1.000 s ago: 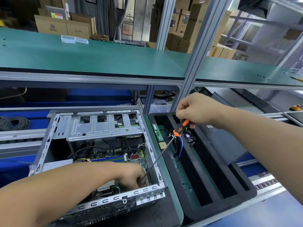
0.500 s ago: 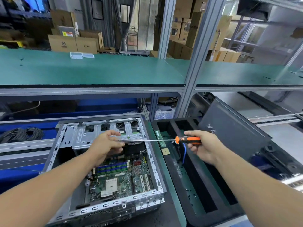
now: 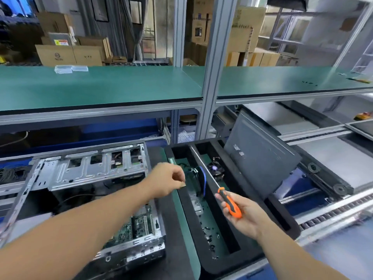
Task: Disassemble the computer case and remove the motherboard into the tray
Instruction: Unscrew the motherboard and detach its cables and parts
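Screwdriver (image 3: 229, 202) in right grip (image 3: 245, 214); left grip (image 3: 169, 181) curled, contents unclear, over tray (image 3: 201, 245).

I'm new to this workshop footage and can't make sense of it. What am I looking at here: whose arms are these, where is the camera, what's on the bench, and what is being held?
There is no machine here: the two bare arms belong to a person, and the single camera sits on their head, looking forward and down. On the bench lies an open computer case with its motherboard still inside. Beside it, to the right, is a black foam tray with long compartments; small dark screws and a fan lie in it, and a dark panel leans at its far side. The right hand holds an orange-handled screwdriver, its shaft pointing away over the tray. The left hand is over the tray's near edge, fingertips pinched together; whether it holds a screw is too blurred to tell.
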